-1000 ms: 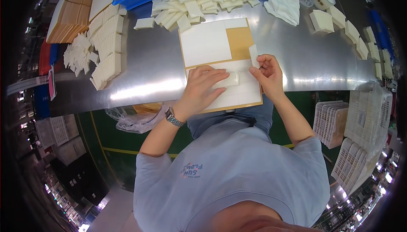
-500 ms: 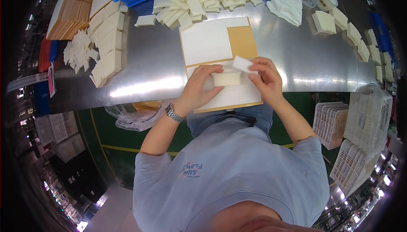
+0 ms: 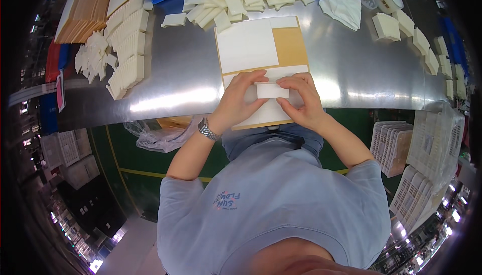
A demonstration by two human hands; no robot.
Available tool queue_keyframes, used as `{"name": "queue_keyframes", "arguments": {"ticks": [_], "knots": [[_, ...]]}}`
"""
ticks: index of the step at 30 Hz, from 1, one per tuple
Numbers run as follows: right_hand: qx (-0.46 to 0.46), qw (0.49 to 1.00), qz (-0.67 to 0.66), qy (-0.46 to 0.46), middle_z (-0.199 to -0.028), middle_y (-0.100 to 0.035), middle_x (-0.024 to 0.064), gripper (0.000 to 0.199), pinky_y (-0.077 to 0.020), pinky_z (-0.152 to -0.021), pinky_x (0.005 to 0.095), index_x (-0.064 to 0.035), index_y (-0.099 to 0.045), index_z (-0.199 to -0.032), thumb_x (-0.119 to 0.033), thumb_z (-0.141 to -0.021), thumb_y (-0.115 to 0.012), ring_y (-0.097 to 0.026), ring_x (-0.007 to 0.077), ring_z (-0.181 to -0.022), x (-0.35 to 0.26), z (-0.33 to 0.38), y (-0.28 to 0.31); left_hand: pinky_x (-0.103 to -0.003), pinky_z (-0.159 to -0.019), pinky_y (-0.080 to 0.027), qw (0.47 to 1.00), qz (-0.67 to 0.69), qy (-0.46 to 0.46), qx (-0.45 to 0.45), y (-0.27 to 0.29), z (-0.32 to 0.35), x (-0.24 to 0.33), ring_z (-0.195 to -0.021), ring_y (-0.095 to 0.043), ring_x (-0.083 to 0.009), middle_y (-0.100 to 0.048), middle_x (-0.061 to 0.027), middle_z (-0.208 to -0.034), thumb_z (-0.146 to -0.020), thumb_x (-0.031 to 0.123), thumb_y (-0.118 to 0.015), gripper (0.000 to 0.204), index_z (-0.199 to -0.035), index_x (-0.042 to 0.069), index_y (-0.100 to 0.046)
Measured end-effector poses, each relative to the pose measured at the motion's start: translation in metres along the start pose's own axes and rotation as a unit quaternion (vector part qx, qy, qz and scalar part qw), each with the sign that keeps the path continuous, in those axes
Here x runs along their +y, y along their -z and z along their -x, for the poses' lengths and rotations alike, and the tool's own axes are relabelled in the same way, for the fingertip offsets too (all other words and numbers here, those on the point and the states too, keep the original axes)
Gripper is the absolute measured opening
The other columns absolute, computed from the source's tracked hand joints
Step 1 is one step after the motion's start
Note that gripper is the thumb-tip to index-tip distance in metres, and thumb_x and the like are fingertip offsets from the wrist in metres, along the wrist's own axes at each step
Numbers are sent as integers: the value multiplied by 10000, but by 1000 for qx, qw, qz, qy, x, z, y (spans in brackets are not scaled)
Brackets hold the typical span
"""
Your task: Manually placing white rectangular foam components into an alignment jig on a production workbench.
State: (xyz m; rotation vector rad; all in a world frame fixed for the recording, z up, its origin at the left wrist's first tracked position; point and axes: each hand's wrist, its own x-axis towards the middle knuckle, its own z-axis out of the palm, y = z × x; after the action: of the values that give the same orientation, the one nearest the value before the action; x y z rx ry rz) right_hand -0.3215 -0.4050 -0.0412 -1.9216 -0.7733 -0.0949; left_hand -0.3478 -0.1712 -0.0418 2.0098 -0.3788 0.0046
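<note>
Over the brown board (image 3: 290, 49) on the steel table (image 3: 165, 81), left hand (image 3: 241, 99) and right hand (image 3: 304, 101) pinch a white pad (image 3: 272, 90) between fingertips, fingers closed on its ends, above white sheets (image 3: 246, 44).

Person: light grey-blue short-sleeved T-shirt, small printed logo on chest in blue and pink; sleeves end above elbows, forearms bare; blue denim trousers visible at waist; metal-link wristwatch (image 3: 207, 129), silver-toned, on left wrist; left hand (image 3: 241, 99), right hand (image 3: 300, 101) bare, no gloves
</note>
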Motion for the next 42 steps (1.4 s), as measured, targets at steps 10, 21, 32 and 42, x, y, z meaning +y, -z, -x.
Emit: {"name": "queue_keyframes", "arguments": {"ticks": [10,21,32,42], "knots": [[13,1000,5,2,-1176,-692,80,407,-480,-920,373,-69,-625,-1135,19,-773,-787,-564,276,-1035,2,0,-2,-396,-989,-497,1000,-4,-8,4,0,-1,-1,-1130,-612,-289,-691,-67,-1204,-783,69,-817,531,-1260,101,-587],[-53,998,6,-23,-1306,-637,88,540,-480,-940,373,-74,-605,-1254,-36,-764,-829,-559,289,-1128,2,-6,11,-384,-955,-505,998,-26,-48,0,2,-4,2,-1076,-622,-277,-700,-73,-1193,-760,45,-823,318,-1020,77,-642],[-123,990,47,45,-1265,-650,117,376,-473,-974,399,-59,-663,-1178,-54,-819,-776,-571,311,-1162,31,-17,32,-501,-1190,-311,987,-130,-90,-9,2,0,-3,-1058,-612,-223,-692,-24,-1216,-803,75,-813,379,-1163,177,-755],[38,971,94,-218,-1142,-691,107,298,-486,-931,321,-74,-614,-1279,-154,-993,-622,-629,248,-1063,93,-151,28,-566,-1246,-172,992,-100,-69,-36,-1,1,-6,-1081,-584,-208,-656,6,-1209,-776,105,-824,438,-1189,235,-756]]}}
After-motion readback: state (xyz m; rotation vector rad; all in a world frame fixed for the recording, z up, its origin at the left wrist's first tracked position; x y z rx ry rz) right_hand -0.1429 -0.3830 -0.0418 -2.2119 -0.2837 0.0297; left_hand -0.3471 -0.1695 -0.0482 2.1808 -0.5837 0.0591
